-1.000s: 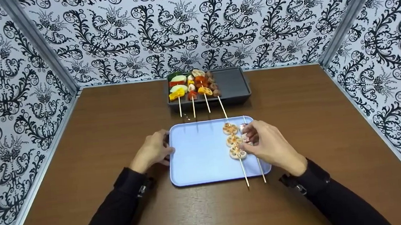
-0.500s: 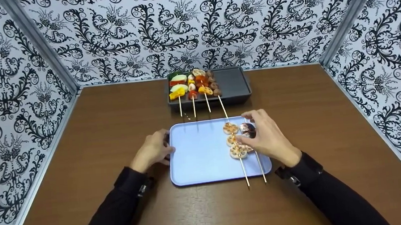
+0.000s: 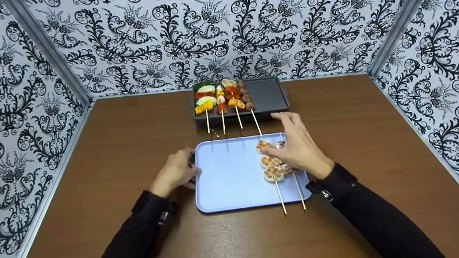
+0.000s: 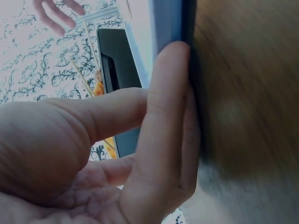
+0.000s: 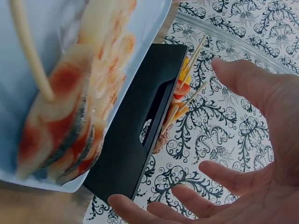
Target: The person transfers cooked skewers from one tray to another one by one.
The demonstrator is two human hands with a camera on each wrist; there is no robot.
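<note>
My left hand (image 3: pixel 177 171) grips the left edge of a pale blue rectangular tray (image 3: pixel 229 174), its thumb over the rim. In the left wrist view, its fingers (image 4: pixel 161 116) lie along the tray's side. On the tray's right half lies a skewer of lotus root slices (image 3: pixel 273 174). Beside it is a second skewer with red-and-white, dark-skinned pieces (image 5: pixel 56 126), partly hidden under my right hand in the head view. My right hand (image 3: pixel 302 149) hovers over both skewers with thumb and fingers spread, holding nothing.
A dark rectangular grill pan (image 3: pixel 266 92) stands behind the tray. Its left half carries several skewers, with onion and pepper pieces (image 3: pixel 205 100) and brown meatballs (image 3: pixel 246 98) among them. Their sticks jut over the front edge. Patterned walls (image 3: pixel 220 26) surround the brown table (image 3: pixel 129 125).
My right hand has moved forward from the dark-skinned skewer toward the pan, and its fingers have spread from a closer curl. The left hand and tray stay put.
</note>
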